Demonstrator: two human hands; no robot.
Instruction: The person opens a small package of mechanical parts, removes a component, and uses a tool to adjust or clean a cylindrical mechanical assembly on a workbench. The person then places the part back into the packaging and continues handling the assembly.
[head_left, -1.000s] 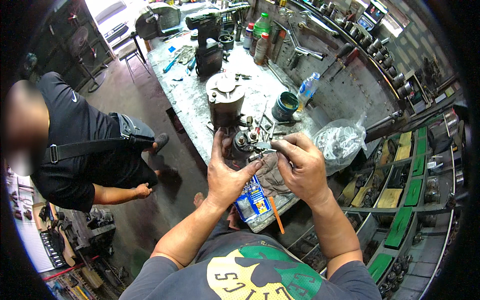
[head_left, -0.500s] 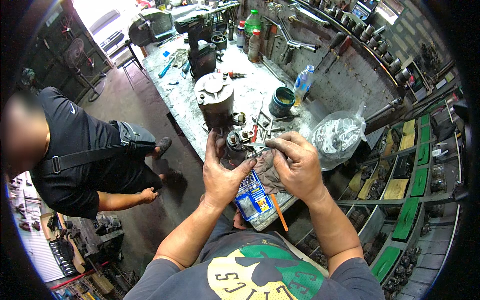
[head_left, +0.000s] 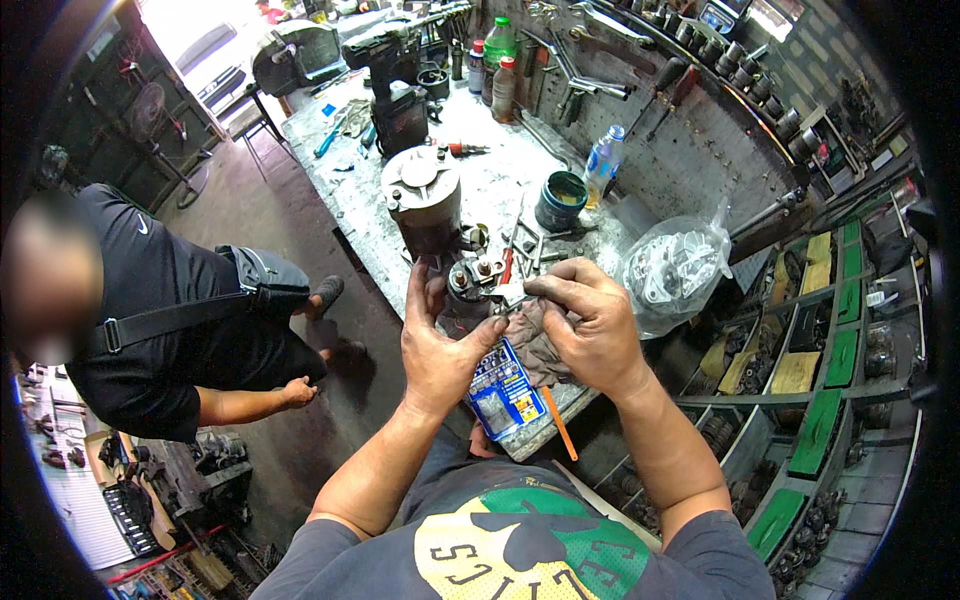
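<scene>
Head: printed packet [head_left: 507, 397] near left hand [head_left: 437, 352]

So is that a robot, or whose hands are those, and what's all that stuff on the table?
No robot here! These are a person's own bare hands. The camera sits on their head looking down, and its very wide lens makes straight edges bend.

The left hand curves beside a dark round part with bolts on top; I can't tell how firmly it holds it. The right hand has a small, flat, pale piece in its grip, too small to name surely.

On the workbench there's a big metal cylinder, a dark tub, bottles, a crumpled cloth, a blue packet and a clear bag of metal parts. Another person in black is at the left.
</scene>
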